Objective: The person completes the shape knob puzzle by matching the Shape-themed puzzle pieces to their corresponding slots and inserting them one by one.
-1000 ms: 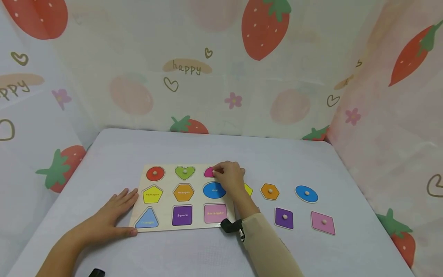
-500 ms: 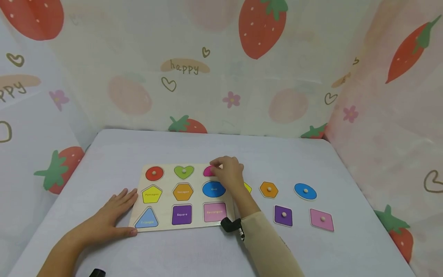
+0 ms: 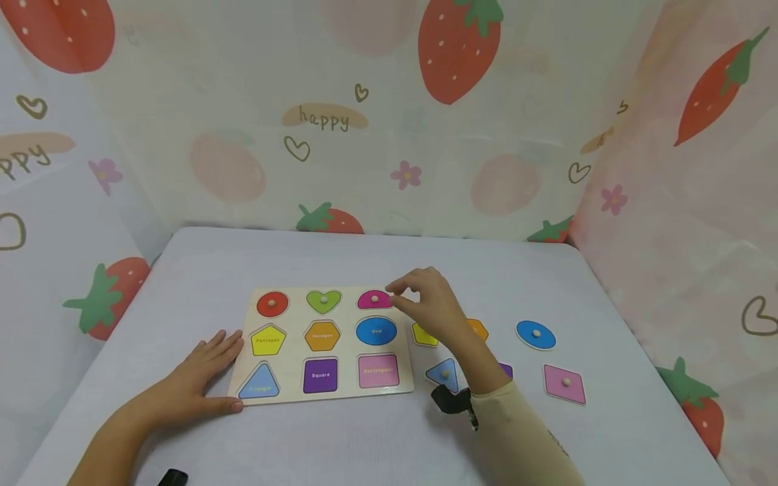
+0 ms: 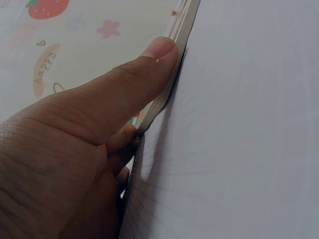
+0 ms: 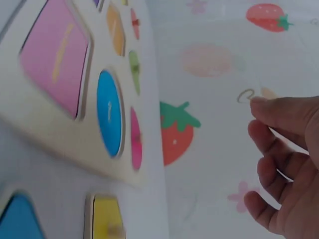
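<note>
A wooden shape-puzzle board (image 3: 294, 347) lies on the white table. Its top row holds a red circle piece (image 3: 264, 305), a green heart piece (image 3: 316, 298) and a magenta semicircle piece (image 3: 367, 297), each with a small knob. My left hand (image 3: 197, 371) rests flat at the board's left edge, fingers spread, thumb touching the near-left corner. In the left wrist view the thumb (image 4: 129, 82) lies along the board's side. My right hand (image 3: 434, 310) hovers just right of the semicircle, holding nothing, thumb and forefinger apart with loosely bent fingers.
Right of the board lie knobbed pieces: a yellow one (image 3: 423, 335), a blue triangle (image 3: 442, 373), an orange hexagon (image 3: 479, 329), a blue oval (image 3: 535, 335), a pink rectangle (image 3: 562, 385) and a mostly hidden purple square (image 3: 506, 370). Strawberry-print curtains (image 3: 365, 169) surround the table.
My right hand has let go of the semicircle piece and drawn back to the right, uncovering it and the blue triangle. My left hand has stayed at the board's edge.
</note>
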Demonstrator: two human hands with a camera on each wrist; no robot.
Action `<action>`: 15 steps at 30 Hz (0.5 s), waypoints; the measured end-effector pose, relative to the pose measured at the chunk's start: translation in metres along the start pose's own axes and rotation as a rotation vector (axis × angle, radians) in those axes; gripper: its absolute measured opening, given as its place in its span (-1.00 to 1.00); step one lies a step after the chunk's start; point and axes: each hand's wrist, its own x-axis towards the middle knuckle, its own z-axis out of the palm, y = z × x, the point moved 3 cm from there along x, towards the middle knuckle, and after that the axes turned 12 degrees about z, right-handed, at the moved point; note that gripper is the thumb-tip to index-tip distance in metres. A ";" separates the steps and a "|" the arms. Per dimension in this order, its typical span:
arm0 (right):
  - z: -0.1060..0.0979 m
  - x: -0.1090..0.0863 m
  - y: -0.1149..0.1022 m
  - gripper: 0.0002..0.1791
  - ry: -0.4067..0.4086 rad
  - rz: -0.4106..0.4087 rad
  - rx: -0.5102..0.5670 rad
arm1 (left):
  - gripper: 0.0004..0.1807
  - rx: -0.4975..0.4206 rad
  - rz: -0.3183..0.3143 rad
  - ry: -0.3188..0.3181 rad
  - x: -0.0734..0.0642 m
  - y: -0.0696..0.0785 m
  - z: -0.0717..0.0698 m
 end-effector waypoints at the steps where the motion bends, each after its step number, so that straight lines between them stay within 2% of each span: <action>1: -0.003 -0.003 0.003 -0.84 -0.005 -0.011 -0.013 | 0.25 0.001 0.006 0.001 0.000 -0.001 0.000; 7: -0.010 -0.013 0.024 -0.84 -0.069 -0.065 -0.035 | 0.24 0.008 0.016 0.007 -0.001 -0.002 -0.001; 12: -0.012 -0.014 0.035 -0.83 -0.119 -0.125 -0.060 | 0.24 0.005 0.014 0.010 -0.002 -0.001 -0.001; 15: -0.012 -0.012 0.042 -0.82 -0.131 -0.123 -0.073 | 0.24 0.005 0.018 0.011 -0.002 -0.001 -0.001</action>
